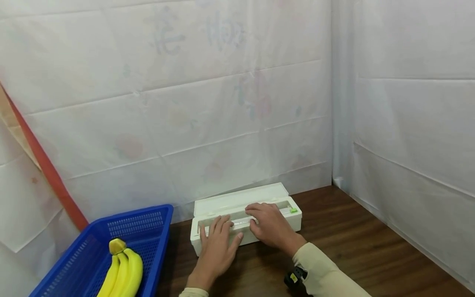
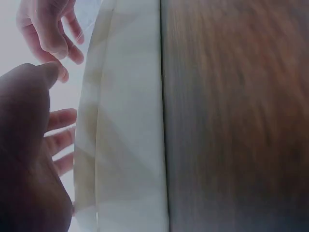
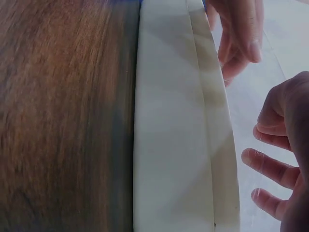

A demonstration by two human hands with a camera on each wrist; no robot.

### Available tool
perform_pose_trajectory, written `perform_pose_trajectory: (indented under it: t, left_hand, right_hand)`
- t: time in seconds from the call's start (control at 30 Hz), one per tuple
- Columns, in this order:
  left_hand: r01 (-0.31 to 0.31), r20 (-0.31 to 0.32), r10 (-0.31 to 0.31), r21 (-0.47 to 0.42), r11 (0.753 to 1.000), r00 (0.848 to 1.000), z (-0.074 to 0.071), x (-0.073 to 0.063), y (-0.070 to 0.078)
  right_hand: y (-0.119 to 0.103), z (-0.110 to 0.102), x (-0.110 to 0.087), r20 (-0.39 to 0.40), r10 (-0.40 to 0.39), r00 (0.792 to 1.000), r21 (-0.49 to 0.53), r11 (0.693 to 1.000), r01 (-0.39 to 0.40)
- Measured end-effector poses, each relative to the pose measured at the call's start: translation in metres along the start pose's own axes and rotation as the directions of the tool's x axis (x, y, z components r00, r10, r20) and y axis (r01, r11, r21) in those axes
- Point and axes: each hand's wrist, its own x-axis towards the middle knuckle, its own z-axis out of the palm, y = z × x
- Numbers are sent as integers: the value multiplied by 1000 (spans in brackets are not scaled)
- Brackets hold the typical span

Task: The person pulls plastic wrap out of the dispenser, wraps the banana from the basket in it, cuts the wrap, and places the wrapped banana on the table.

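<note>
A long white cling film dispenser box [image 1: 245, 236] stands on the table with its hinged lid [image 1: 241, 199] raised at the back. Clear film shows along its opening, and a small green slider [image 1: 293, 210] sits at the right end. My left hand [image 1: 218, 251] lies over the left part of the box, fingers spread, thumb [image 2: 41, 76] apart from them at the front. Over the middle is my right hand [image 1: 271, 225], its fingers loosely bent and reaching across the opening. Both wrist views show fingers beyond the box's front wall [image 3: 174, 121]; whether they touch the film I cannot tell.
A blue plastic basket [image 1: 165, 243] stands at the left with a bunch of yellow bananas [image 1: 124, 270] in it. White sheeting [image 1: 222, 136] hangs behind the dark wooden table [image 1: 334, 231] and along its right side. A black device [image 1: 295, 277] is on the right wrist.
</note>
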Motion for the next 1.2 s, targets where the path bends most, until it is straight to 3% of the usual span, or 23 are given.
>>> perform_pose_trajectory:
  t: [0.23, 0.37, 0.53, 0.77, 0.93, 1.07, 1.2]
  left_hand:
    - [26, -31, -27, -22, 999, 999, -1, 2, 2]
    - [1, -77, -3, -26, 1000, 997, -2, 3, 2]
    - [-51, -136, 49, -8, 999, 989, -2, 4, 2]
    - [-26, -98, 25, -9, 1000, 995, -3, 2, 3]
    - [-43, -113, 42, -10, 999, 993, -4, 3, 3]
    - [-49, -109, 48, -12, 999, 993, -4, 4, 3]
    - [-49, -99, 47, -17, 999, 994, -4, 4, 2]
  right_hand:
    - [4, 3, 2, -70, -51, 996, -35, 998, 49]
    - [9, 4, 2, -105, -53, 993, -89, 995, 44]
    - [15, 0, -1, -68, 21, 997, -126, 992, -30]
    - [21, -10, -3, 39, 104, 994, -182, 979, -95]
    - [24, -15, -1, 49, 107, 993, -274, 958, -89]
    - [30, -16, -1, 55, 188, 981, -340, 927, -159]
    - [36, -15, -4, 8, 229, 973, -331, 919, -214]
